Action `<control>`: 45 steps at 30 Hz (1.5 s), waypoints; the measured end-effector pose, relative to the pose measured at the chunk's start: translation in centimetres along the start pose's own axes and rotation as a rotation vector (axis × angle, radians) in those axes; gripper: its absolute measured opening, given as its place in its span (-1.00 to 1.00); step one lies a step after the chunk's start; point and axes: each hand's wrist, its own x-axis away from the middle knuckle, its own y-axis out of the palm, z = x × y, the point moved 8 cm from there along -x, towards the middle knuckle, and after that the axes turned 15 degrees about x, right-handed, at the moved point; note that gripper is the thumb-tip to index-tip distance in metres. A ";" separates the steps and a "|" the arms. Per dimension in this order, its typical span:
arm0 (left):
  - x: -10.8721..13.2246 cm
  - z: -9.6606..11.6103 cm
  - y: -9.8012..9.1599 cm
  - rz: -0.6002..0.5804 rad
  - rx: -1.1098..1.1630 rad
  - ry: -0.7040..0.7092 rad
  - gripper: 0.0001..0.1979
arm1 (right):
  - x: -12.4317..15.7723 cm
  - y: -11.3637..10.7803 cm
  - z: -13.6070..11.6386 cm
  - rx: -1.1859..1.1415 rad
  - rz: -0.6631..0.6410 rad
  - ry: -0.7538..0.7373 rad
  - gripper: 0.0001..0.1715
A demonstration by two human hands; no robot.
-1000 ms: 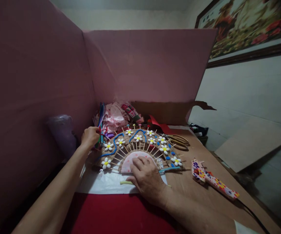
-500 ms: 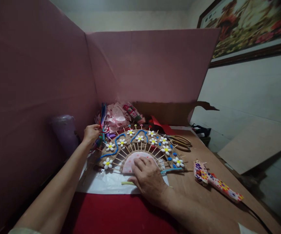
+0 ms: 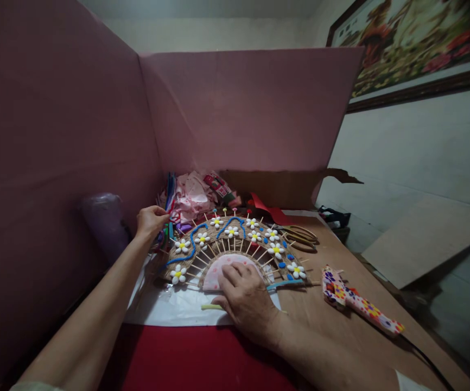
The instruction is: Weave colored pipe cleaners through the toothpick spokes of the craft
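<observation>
My left hand (image 3: 150,220) is closed in a pinch at the left end of the heap, on a thin red strip that looks like a pipe cleaner (image 3: 171,208). In front lies a half-round twine-and-stick fan (image 3: 218,240), with white and yellow flowers, blue wavy lines and blue dots. My right hand (image 3: 246,296) lies over its pink dotted half-circle (image 3: 214,276), fingers bent on top and thumb by the straight lower edge. A pale green strip (image 3: 210,307) passes beneath this hand; whether the hand grips it is hidden. A light blue strip (image 3: 284,284) runs along the fan's lower right edge.
Pink cloth scraps (image 3: 192,195) and colored pipe cleaners (image 3: 170,190) are heaped behind the fan. Scissors (image 3: 302,237) lie behind right. A flower-patterned glue gun (image 3: 359,304) with a cord rests on the right. A purple wrapped roll (image 3: 105,222) stands left, beside pink panels (image 3: 239,108).
The red strip shows more clearly, raised a little in my left fingers. My right hand stays on the fan. The whole view has shifted slightly.
</observation>
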 end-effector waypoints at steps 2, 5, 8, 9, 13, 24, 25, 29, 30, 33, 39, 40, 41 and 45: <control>0.1 0.3 0.3 -0.034 -0.025 0.036 -0.76 | 0.0 0.0 0.0 0.002 -0.001 -0.003 -0.60; 0.2 0.9 0.7 -0.075 -0.067 0.087 -0.75 | 0.0 0.0 0.0 -0.003 -0.005 -0.004 -0.61; 0.5 1.8 1.0 -0.093 -0.107 0.153 -0.73 | 0.0 0.0 0.0 -0.011 -0.007 -0.002 -0.62; 0.6 2.2 1.1 -0.093 -0.117 0.174 -0.73 | 0.0 0.0 0.0 -0.013 -0.007 -0.004 -0.62; 0.9 3.3 1.1 -0.084 -0.167 0.230 -0.72 | 0.0 0.0 0.0 -0.009 -0.005 -0.006 -0.61; 0.8 3.6 0.8 -0.087 -0.375 0.207 -0.70 | 0.0 -0.1 0.0 -0.011 -0.002 0.003 -0.62; 0.8 3.4 0.9 -0.101 -0.404 0.202 -0.72 | 0.0 -0.1 0.0 -0.014 -0.001 0.005 -0.62; 0.9 2.7 1.0 -0.144 -0.504 0.199 -0.73 | 0.1 0.0 0.0 -0.016 -0.010 -0.001 -0.61; 1.0 2.7 1.1 -0.151 -0.524 0.206 -0.72 | 0.1 0.1 0.0 -0.015 -0.013 -0.003 -0.61; 1.3 3.3 1.1 -0.148 -0.572 0.245 -0.70 | 0.1 0.1 0.0 -0.013 -0.013 -0.001 -0.62; 1.5 6.0 0.6 -0.082 -0.647 0.340 -0.68 | 0.0 0.0 0.0 -0.003 -0.005 -0.006 -0.62; 1.4 6.2 0.5 -0.084 -0.661 0.341 -0.69 | 0.0 0.0 0.0 -0.002 -0.001 -0.007 -0.62; 1.3 6.5 0.5 -0.087 -0.674 0.341 -0.70 | 0.0 0.0 0.0 -0.001 0.003 -0.007 -0.62; 0.9 7.7 0.0 -0.067 -0.690 0.360 -0.66 | 0.1 0.0 0.0 0.003 0.008 -0.005 -0.60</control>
